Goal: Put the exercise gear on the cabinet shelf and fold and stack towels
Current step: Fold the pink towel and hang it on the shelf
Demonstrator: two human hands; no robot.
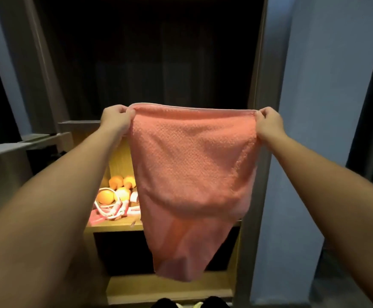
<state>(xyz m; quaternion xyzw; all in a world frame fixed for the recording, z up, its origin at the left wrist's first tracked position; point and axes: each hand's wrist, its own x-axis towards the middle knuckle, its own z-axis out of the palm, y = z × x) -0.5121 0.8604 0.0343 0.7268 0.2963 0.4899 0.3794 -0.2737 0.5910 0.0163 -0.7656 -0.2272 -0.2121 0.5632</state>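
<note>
Cabinet [256, 63] woodwork is filling most of the view, its upper bay lying dark from ten o'clock round to two. At the centre the towel [192, 170] is hanging in the air in front of the cabinet, its top hem pulled nearly straight and its tail drooping towards six o'clock. A smoother second layer seems to be showing below the waffle-textured face, so it is probably hanging doubled.

Judging by the way it is sagging, the cloth is looking light, soft and quite limp. It will not be holding any shape by itself, and its rough weave should be giving the fingers good purchase. The top corners are looking like the right places to hold it; the loose lower end is likely to swing.

Behind it the lit shelf [114, 226] is glowing at about eight o'clock. Orange dumbbells [116, 183] and a pink-and-white skipping rope [112, 211] are lying on its left part. They are taking up room there, and the towel is hiding the rest of the shelf, so I cannot tell what space is free.

At ten o'clock the left hand [114, 118] is pinching the towel's left corner; at two o'clock the right hand [270, 124] is pinching the right one. Dark shoe tips [165, 303] are peeking in at six o'clock.
</note>
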